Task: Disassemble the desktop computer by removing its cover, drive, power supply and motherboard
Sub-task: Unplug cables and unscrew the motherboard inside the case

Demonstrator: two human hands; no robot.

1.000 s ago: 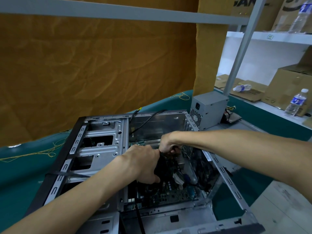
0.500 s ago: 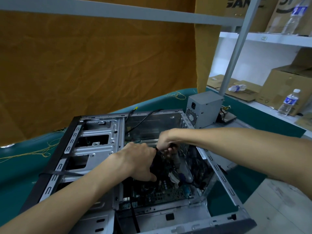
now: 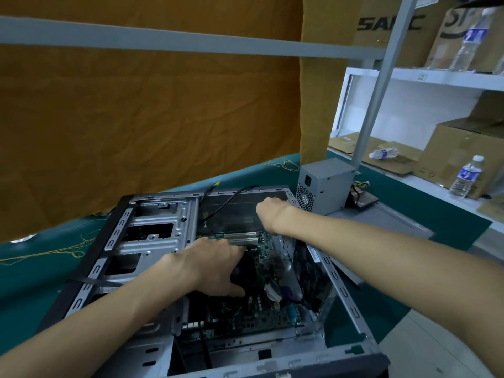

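Note:
The open grey computer case lies on its side on the teal table. The green motherboard sits inside it, with white slots near its far end. My left hand reaches into the case and grips a black cooler block on the board, thumb below and fingers above. Farther in, near the case's far wall, my right hand is bent down at the wrist, so its fingers are hidden. The grey power supply stands outside the case, behind its far right corner.
Black cables run over the case's far wall. A flat drive-like part with wires lies beside the power supply. The white shelf at right carries water bottles and cardboard boxes. A grey post rises behind the power supply.
My right hand has moved away from my left hand, toward the case's far wall. My left hand stays on the black cooler block.

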